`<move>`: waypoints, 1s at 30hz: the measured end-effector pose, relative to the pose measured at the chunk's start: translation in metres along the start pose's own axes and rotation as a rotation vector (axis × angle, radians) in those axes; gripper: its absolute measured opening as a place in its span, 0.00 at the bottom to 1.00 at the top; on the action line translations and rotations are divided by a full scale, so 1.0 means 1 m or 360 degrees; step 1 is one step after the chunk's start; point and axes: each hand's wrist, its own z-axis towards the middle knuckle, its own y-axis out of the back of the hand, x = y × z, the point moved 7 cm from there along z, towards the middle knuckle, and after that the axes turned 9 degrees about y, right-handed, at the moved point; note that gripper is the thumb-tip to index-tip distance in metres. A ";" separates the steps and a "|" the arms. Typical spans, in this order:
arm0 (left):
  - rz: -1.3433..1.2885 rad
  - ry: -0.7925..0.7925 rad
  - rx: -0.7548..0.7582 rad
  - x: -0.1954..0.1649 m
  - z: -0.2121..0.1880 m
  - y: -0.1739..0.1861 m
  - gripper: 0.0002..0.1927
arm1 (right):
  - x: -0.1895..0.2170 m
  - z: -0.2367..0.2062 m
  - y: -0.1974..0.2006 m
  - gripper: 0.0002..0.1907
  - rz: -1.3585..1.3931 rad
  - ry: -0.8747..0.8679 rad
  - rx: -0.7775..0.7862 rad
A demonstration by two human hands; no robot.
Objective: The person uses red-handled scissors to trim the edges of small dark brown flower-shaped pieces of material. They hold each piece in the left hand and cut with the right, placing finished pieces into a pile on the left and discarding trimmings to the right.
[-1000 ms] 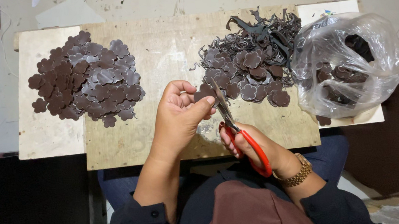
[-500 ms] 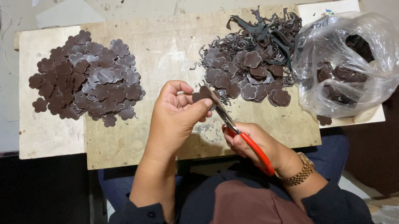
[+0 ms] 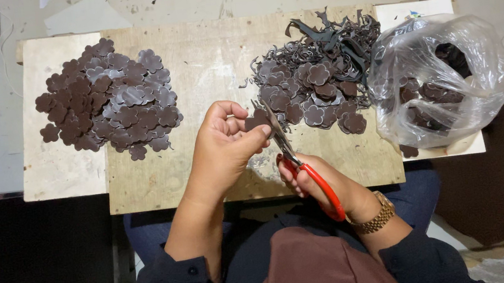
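Two hands work together: left hand [image 3: 222, 148] pinches a brown flower [image 3: 257, 120], right hand [image 3: 313, 182] grips red scissors [image 3: 295, 158]. Best to turn the flower into the blades, keeping fingertips clear.

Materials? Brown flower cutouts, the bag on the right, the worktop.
Flower cutouts: probably leather or faux leather, matte brown, thin; some edges curl.
Bag: thin clear plastic film, crinkled, glossy highlights.
Worktop: looks like bare plywood, pale grain, scuffed and stained.
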 end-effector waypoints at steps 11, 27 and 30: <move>-0.0012 -0.0026 -0.0007 0.001 0.003 0.005 0.19 | -0.006 -0.001 0.004 0.35 0.0001 -0.0053 -0.0018; -0.0011 -0.0052 0.0112 0.016 0.007 0.002 0.11 | -0.006 0.002 0.000 0.38 -0.0094 0.0075 0.0060; 0.0087 0.0038 0.0122 0.021 0.008 0.002 0.07 | -0.011 0.000 -0.002 0.38 0.0075 0.0005 0.0008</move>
